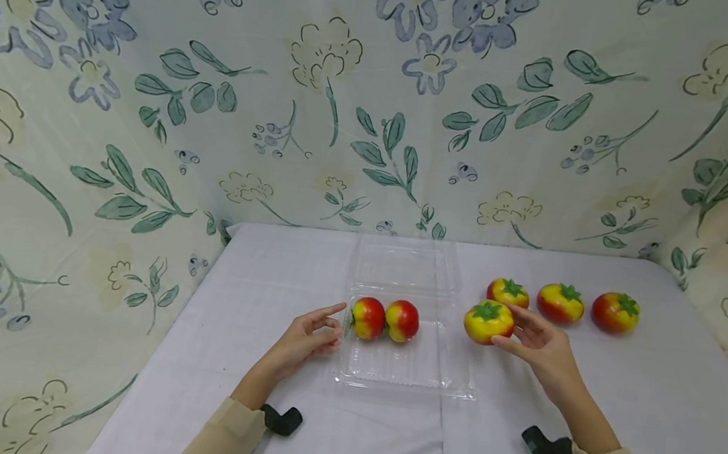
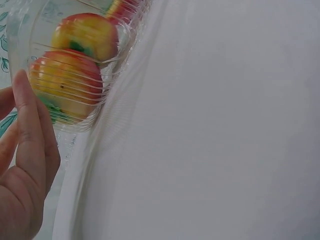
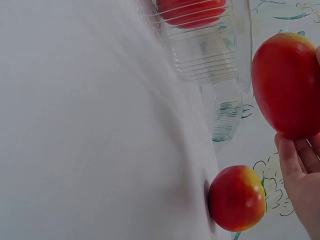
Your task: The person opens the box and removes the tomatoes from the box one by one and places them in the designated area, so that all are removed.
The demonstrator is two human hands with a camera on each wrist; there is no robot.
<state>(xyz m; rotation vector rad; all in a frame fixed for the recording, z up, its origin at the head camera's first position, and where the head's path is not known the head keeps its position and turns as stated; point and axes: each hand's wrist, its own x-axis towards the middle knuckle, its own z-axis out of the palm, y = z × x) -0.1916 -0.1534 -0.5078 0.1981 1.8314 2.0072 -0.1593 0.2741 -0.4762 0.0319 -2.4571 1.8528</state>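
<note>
**Right hand on a tomato, left hand at the clear tray**

We see the right hand [image 1: 537,344] curled round a yellow-red tomato [image 1: 488,321], thumb under it and fingers over its far side; the right wrist view shows the same fruit [image 3: 286,85] resting against the fingertips [image 3: 295,160]. It sits just to the left of the palm, off the right edge of the clear tray [image 1: 455,377], and we cannot tell whether it is lifted or rests on the bench [image 1: 269,291].

Just beyond the right hand lies a second tomato [image 1: 508,292], close to the fingers; farther to its right come a third tomato [image 1: 560,302] and a fourth tomato [image 1: 615,312], set in a row and well apart from the tray.

The left hand [image 1: 307,336] holds nothing: its fingers are relaxed and loosely spread, the fingertips reaching to the tray's left wall. In the left wrist view a straight finger [image 2: 30,125] lies against the ribbed plastic. Right behind that wall, inside the tray, two tomatoes sit side by side and touching, the nearer tray tomato [image 1: 367,318] and the farther tray tomato [image 1: 402,320].

The tray's lid [image 1: 402,266] lies open flat beyond both hands. A floral cloth [image 1: 156,96] hangs behind the white-covered bench. Dark wrist straps [image 1: 281,420] show on the beige sleeves.
</note>
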